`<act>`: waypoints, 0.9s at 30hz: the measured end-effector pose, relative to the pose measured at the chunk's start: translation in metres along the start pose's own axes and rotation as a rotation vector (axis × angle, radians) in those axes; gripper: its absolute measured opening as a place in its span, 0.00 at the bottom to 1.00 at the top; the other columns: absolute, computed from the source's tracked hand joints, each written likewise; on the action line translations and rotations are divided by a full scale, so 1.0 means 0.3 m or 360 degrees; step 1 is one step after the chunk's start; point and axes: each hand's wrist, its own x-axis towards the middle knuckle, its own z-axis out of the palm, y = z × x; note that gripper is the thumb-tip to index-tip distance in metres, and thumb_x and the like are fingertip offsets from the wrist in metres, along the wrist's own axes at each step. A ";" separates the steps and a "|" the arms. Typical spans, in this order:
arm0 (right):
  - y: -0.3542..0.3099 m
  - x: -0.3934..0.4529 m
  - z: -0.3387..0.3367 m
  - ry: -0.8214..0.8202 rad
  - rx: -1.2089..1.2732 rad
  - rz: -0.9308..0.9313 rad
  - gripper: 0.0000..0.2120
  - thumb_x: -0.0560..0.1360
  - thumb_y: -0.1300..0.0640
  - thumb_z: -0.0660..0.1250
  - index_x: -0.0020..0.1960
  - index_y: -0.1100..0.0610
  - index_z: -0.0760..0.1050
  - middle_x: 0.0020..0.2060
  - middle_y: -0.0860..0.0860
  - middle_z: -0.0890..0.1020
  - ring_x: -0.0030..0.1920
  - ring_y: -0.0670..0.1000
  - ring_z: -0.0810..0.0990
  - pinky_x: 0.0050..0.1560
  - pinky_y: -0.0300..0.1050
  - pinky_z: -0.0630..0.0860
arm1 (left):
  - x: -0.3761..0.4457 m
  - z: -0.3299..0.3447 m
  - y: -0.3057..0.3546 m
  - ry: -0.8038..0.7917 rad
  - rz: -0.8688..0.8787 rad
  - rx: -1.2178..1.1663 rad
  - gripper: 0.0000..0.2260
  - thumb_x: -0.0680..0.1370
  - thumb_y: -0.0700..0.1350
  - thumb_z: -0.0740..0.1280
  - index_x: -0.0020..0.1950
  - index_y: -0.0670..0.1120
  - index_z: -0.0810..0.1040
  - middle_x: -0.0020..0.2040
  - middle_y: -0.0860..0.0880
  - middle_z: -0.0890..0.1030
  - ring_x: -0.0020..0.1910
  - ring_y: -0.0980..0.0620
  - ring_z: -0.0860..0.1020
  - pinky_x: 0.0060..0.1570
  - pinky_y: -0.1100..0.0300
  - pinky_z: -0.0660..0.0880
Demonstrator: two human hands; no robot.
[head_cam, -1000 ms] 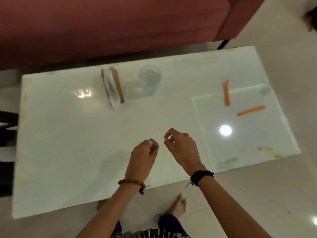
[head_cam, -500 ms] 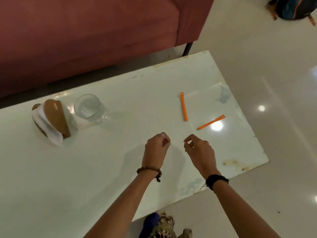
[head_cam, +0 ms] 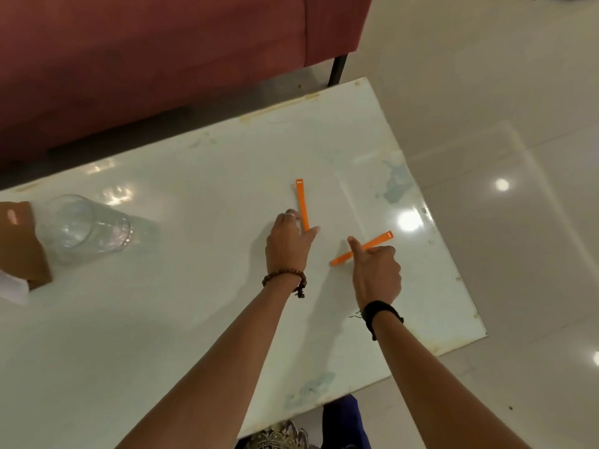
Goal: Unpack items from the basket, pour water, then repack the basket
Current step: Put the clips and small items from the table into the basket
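Observation:
Two orange straps lie on the white table (head_cam: 194,319). One orange strap (head_cam: 302,202) points away from me; my left hand (head_cam: 287,244) pinches its near end between thumb and fingers. The other orange strap (head_cam: 377,240) lies slanted to the right; my right hand (head_cam: 376,277) has its thumb across the strap's middle and its fingers curled on the far side. Both straps still rest flat on the tabletop. A clear drinking glass (head_cam: 87,228) stands at the left. No basket is in view.
A brown napkin holder (head_cam: 19,244) with a white napkin sits at the left edge, touching the glass. A dark red sofa (head_cam: 162,59) runs along the table's far side. The table's right and near edges drop to a glossy tiled floor (head_cam: 518,222).
Both hands moved forward from empty mid-table air onto the two orange straps. The view swung right, so the glass and napkin holder slid to the left edge.

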 end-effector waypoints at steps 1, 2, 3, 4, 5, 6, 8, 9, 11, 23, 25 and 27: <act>-0.006 0.006 0.005 -0.0023 -0.0002 -0.0023 0.19 0.73 0.42 0.64 0.50 0.57 0.70 0.41 0.51 0.77 0.44 0.56 0.76 0.43 0.46 0.68 | 0.007 0.012 0.015 0.0002 0.0000 0.0017 0.12 0.73 0.46 0.69 0.52 0.43 0.75 0.48 0.44 0.78 0.47 0.45 0.77 0.45 0.54 0.73; -0.009 0.012 0.009 -0.0049 -0.0014 -0.0058 0.16 0.74 0.44 0.63 0.50 0.57 0.70 0.43 0.52 0.79 0.45 0.56 0.77 0.43 0.46 0.68 | 0.012 0.025 0.028 0.0001 -0.0013 0.0017 0.09 0.73 0.44 0.68 0.50 0.43 0.74 0.49 0.44 0.78 0.47 0.45 0.77 0.45 0.54 0.73; -0.009 0.015 0.012 -0.0070 -0.0032 -0.0108 0.14 0.74 0.47 0.63 0.50 0.57 0.70 0.44 0.53 0.80 0.44 0.56 0.77 0.42 0.46 0.69 | 0.015 0.035 0.037 -0.0006 -0.0035 0.0007 0.05 0.73 0.41 0.67 0.47 0.43 0.73 0.49 0.44 0.78 0.47 0.45 0.77 0.46 0.54 0.74; -0.010 0.019 0.012 -0.0093 -0.0062 -0.0176 0.12 0.75 0.49 0.62 0.49 0.57 0.71 0.44 0.53 0.81 0.42 0.54 0.76 0.41 0.45 0.69 | 0.015 0.044 0.043 -0.0013 -0.0065 -0.0010 0.03 0.73 0.39 0.66 0.44 0.43 0.73 0.49 0.45 0.79 0.47 0.45 0.77 0.45 0.54 0.74; -0.010 0.022 0.010 -0.0118 -0.0107 -0.0249 0.10 0.75 0.50 0.62 0.48 0.57 0.71 0.43 0.52 0.80 0.41 0.53 0.75 0.40 0.44 0.68 | 0.013 0.051 0.047 -0.0023 -0.0098 -0.0029 0.03 0.72 0.38 0.65 0.44 0.43 0.73 0.48 0.45 0.80 0.47 0.46 0.78 0.45 0.56 0.73; -0.011 0.023 0.005 -0.0143 -0.0154 -0.0312 0.09 0.75 0.51 0.62 0.48 0.57 0.71 0.42 0.51 0.79 0.40 0.52 0.74 0.40 0.44 0.68 | 0.006 0.056 0.048 -0.0035 -0.0132 -0.0053 0.04 0.72 0.38 0.65 0.45 0.43 0.74 0.47 0.45 0.80 0.47 0.46 0.78 0.44 0.58 0.73; -0.013 0.029 -0.008 -0.0212 -0.0227 -0.0423 0.09 0.75 0.51 0.62 0.48 0.56 0.72 0.40 0.49 0.77 0.40 0.52 0.74 0.40 0.44 0.68 | -0.023 0.056 0.043 -0.0036 -0.0204 -0.0144 0.07 0.71 0.39 0.66 0.49 0.43 0.76 0.45 0.45 0.81 0.45 0.49 0.78 0.43 0.61 0.72; -0.013 0.025 -0.015 -0.0246 -0.0252 -0.0485 0.09 0.75 0.51 0.63 0.48 0.56 0.73 0.39 0.48 0.77 0.40 0.51 0.75 0.40 0.43 0.69 | -0.048 0.049 0.034 -0.0024 -0.0231 -0.0201 0.07 0.71 0.39 0.67 0.49 0.43 0.76 0.43 0.46 0.80 0.43 0.51 0.77 0.42 0.63 0.71; -0.009 0.007 -0.033 -0.0296 -0.0265 -0.0614 0.08 0.75 0.51 0.63 0.47 0.55 0.74 0.35 0.45 0.76 0.38 0.48 0.75 0.35 0.41 0.69 | -0.106 0.033 0.013 0.0012 -0.0273 -0.0296 0.07 0.71 0.40 0.68 0.48 0.44 0.76 0.37 0.52 0.77 0.35 0.57 0.75 0.38 0.69 0.70; 0.012 -0.391 0.073 -0.1106 -0.0238 -0.1024 0.05 0.75 0.53 0.65 0.47 0.51 0.80 0.39 0.44 0.83 0.32 0.39 0.77 0.35 0.29 0.71 | -0.485 -0.280 -0.319 0.0355 -0.0819 -0.1028 0.10 0.72 0.37 0.66 0.39 0.53 0.75 0.36 0.52 0.79 0.32 0.55 0.79 0.31 0.73 0.75; 0.009 -0.518 0.140 -0.1186 -0.0286 -0.1090 0.05 0.75 0.54 0.66 0.47 0.51 0.80 0.39 0.44 0.83 0.35 0.40 0.78 0.36 0.30 0.71 | -0.558 -0.380 -0.425 0.0432 -0.0876 -0.1130 0.09 0.72 0.36 0.66 0.41 0.51 0.76 0.37 0.52 0.80 0.32 0.55 0.80 0.29 0.75 0.73; 0.008 -0.638 0.202 -0.1221 -0.0309 -0.1166 0.05 0.75 0.55 0.66 0.47 0.52 0.81 0.39 0.45 0.83 0.36 0.39 0.78 0.36 0.29 0.71 | -0.626 -0.475 -0.532 0.0495 -0.0915 -0.1234 0.08 0.73 0.36 0.66 0.42 0.50 0.76 0.38 0.51 0.79 0.33 0.54 0.80 0.29 0.74 0.74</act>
